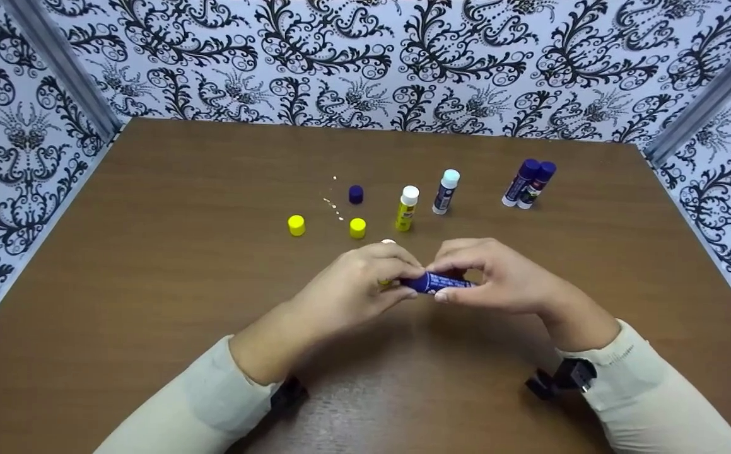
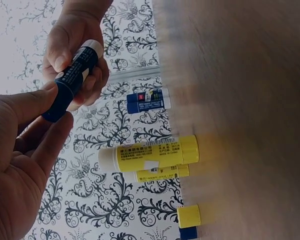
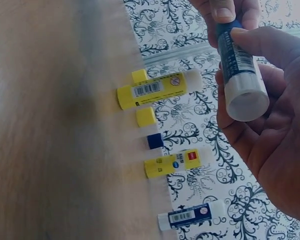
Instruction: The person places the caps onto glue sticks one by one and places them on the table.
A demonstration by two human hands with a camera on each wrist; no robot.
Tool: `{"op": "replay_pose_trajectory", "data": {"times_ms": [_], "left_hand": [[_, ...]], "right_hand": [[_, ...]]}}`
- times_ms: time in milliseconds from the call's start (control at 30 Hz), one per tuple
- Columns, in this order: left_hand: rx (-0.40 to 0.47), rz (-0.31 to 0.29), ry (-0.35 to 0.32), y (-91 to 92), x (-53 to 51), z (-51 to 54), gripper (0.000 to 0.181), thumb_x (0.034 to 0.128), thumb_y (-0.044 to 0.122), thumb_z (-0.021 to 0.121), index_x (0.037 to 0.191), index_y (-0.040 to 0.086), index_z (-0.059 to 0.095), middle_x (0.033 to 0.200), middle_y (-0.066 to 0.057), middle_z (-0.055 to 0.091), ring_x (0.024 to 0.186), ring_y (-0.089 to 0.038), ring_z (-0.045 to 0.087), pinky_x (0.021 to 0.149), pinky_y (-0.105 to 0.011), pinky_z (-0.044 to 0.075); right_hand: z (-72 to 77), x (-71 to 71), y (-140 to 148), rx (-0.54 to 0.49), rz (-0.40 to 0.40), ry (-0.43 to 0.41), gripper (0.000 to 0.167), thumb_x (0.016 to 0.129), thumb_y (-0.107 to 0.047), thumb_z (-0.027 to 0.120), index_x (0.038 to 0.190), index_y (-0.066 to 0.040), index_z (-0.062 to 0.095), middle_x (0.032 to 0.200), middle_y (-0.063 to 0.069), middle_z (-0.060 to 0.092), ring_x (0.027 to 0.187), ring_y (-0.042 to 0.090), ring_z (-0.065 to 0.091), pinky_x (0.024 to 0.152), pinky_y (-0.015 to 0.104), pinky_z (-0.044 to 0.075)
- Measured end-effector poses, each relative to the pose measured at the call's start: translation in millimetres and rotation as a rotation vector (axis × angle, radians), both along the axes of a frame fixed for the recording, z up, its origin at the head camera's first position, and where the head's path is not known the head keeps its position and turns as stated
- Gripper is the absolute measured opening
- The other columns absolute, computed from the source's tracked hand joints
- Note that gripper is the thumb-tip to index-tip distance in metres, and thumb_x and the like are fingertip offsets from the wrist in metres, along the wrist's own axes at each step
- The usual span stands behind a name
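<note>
Both hands hold one dark blue glue stick (image 1: 449, 283) above the table, tilted. My left hand (image 1: 359, 284) pinches its blue cap end (image 2: 58, 102) between thumb and fingers. Around the labelled body (image 3: 236, 57), my right hand (image 1: 507, 277) has its thumb and fingers curled; the white end (image 3: 246, 97) faces the right wrist camera. Behind my left hand stands a yellow glue stick (image 2: 155, 154), mostly hidden in the head view. Another yellow stick with a white top (image 1: 407, 208) stands just beyond the hands.
Two yellow caps (image 1: 296, 226) (image 1: 357, 228) and a dark blue cap (image 1: 356, 194) sit left of the standing sticks. A blue stick with a pale top (image 1: 446, 192) stands behind; two blue-capped sticks (image 1: 529, 183) stand together at right. Small white crumbs (image 1: 330, 203) lie near the caps.
</note>
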State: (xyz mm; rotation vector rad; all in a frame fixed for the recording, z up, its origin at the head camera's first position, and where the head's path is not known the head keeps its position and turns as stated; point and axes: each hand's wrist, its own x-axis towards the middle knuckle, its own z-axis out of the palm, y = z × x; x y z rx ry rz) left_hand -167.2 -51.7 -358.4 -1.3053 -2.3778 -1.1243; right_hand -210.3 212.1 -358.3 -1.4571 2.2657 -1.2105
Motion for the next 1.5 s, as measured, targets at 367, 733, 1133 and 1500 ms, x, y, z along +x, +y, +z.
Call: {"op": "replay_pose_trajectory", "data": {"times_ms": [367, 733, 1133, 1500], "left_hand": [[0.005, -0.006, -0.012, 7.0, -3.5, 20.5, 0.025, 0.0920, 0.009, 0.079, 0.116, 0.002, 0.076, 0.116, -0.007, 0.075, 0.108, -0.017, 0.071, 0.093, -0.018, 0.059], [0.032, 0.062, -0.082, 13.0, -11.5, 29.9, 0.035, 0.0919, 0.019, 0.080, 0.124, 0.007, 0.074, 0.114, -0.004, 0.074, 0.103, -0.014, 0.070, 0.094, -0.017, 0.057], [0.031, 0.158, -0.087, 6.3, -23.6, 21.1, 0.036, 0.0959, 0.023, 0.077, 0.129, 0.009, 0.071, 0.118, -0.005, 0.071, 0.100, -0.016, 0.071, 0.092, -0.018, 0.058], [0.063, 0.167, -0.094, 0.3, -28.8, 14.0, 0.032, 0.0977, 0.020, 0.074, 0.127, 0.007, 0.070, 0.118, -0.004, 0.070, 0.102, -0.015, 0.072, 0.091, -0.019, 0.059]], "right_hand": [[11.8, 0.0, 8, -0.127, 0.018, 0.072, 0.031, 0.089, 0.005, 0.076, 0.118, -0.008, 0.077, 0.100, 0.007, 0.071, 0.088, 0.014, 0.061, 0.076, 0.022, 0.052], [20.9, -0.6, 19, -0.165, -0.025, 0.074, 0.037, 0.086, 0.010, 0.075, 0.119, -0.005, 0.075, 0.100, 0.008, 0.069, 0.088, 0.013, 0.060, 0.070, 0.021, 0.050], [30.4, -2.4, 32, -0.222, -0.157, 0.050, 0.037, 0.084, 0.015, 0.073, 0.117, -0.001, 0.074, 0.100, 0.002, 0.069, 0.090, 0.012, 0.064, 0.081, 0.020, 0.058], [33.8, -3.2, 37, -0.347, -0.239, -0.011, 0.031, 0.086, 0.016, 0.070, 0.115, 0.008, 0.072, 0.102, 0.007, 0.068, 0.091, 0.015, 0.064, 0.083, 0.020, 0.058]]}}
